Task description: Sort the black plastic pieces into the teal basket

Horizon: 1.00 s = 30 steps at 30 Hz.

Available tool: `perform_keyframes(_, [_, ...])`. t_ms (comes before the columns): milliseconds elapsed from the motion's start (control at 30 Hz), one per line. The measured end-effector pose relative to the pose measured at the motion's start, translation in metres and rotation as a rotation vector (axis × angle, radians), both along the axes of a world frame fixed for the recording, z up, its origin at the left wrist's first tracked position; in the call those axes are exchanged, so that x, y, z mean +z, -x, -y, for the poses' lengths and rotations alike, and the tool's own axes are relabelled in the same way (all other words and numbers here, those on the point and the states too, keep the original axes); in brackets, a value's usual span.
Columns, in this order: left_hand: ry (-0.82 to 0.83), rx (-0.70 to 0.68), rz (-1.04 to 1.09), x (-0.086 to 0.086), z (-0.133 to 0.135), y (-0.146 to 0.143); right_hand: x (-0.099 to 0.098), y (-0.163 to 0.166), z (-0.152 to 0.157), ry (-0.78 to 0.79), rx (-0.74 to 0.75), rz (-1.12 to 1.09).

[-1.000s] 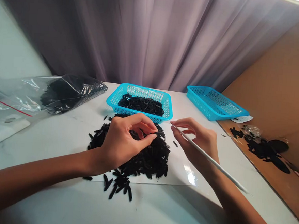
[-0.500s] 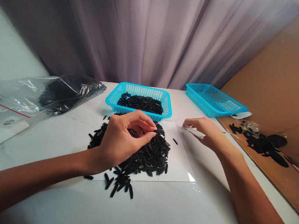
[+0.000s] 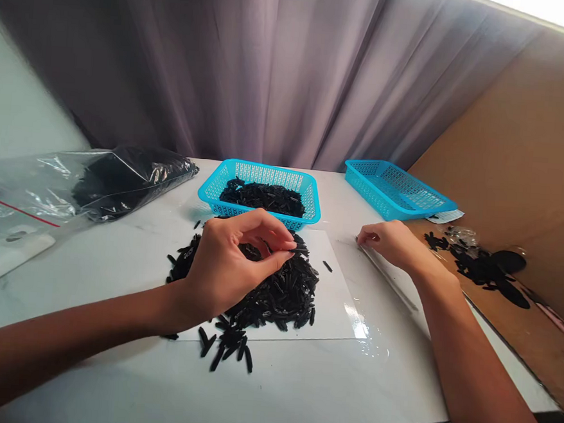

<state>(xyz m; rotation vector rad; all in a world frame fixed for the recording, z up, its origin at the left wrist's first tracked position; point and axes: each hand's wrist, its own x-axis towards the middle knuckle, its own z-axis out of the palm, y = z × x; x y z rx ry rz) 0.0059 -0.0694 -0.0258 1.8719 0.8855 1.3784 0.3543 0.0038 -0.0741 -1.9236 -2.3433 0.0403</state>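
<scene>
My left hand (image 3: 232, 263) hovers over a heap of small, long black pieces (image 3: 280, 295). Its thumb and fingertips pinch together on one black piece (image 3: 301, 246), which sticks out to the right. Beneath the heap lies a white sheet (image 3: 335, 318). To the right of the sheet, my right hand (image 3: 388, 245) is closed on a thin pale strip (image 3: 393, 285) that slants down toward the forearm. What the strip is made of I cannot make out, and its gripped end is partly hidden by the fingers.
A blue basket (image 3: 317, 204) holding black pieces stands behind the heap. Another blue basket (image 3: 383, 206) is at the back right. On the left lies a clear bag (image 3: 134, 185) of black material. Black pieces and discs (image 3: 493, 268) lie on the brown surface at right.
My right hand has turned, so the pale strip now shows as a long narrow shape pointing toward me. My left hand keeps its pinch in nearly the same place. The view has shifted slightly.
</scene>
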Motion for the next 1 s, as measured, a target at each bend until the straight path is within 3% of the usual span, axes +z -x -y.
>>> perform_keyframes(200, [0.031,0.011,0.001,0.001,-0.001,0.001,0.002,0.008,0.003,-0.004,0.022,-0.059])
perform_keyframes(600, [0.012,-0.004,-0.017,-0.004,-0.002,0.0,0.008,0.046,0.017,0.165,0.28,-0.268])
perform_keyframes(700, [-0.112,0.092,-0.084,-0.011,-0.023,0.004,-0.005,0.06,0.018,0.213,0.353,-0.322])
perform_keyframes(800, [-0.328,0.312,-0.32,-0.027,-0.063,0.019,-0.023,0.084,0.022,0.222,0.385,-0.373])
perform_keyframes(900, [-0.363,0.322,-0.466,-0.048,-0.101,0.042,-0.034,0.109,0.029,0.18,0.358,-0.418])
perform_keyframes(1000, [-0.36,0.311,-0.559,-0.061,-0.118,0.055,-0.036,0.128,0.039,0.134,0.338,-0.473])
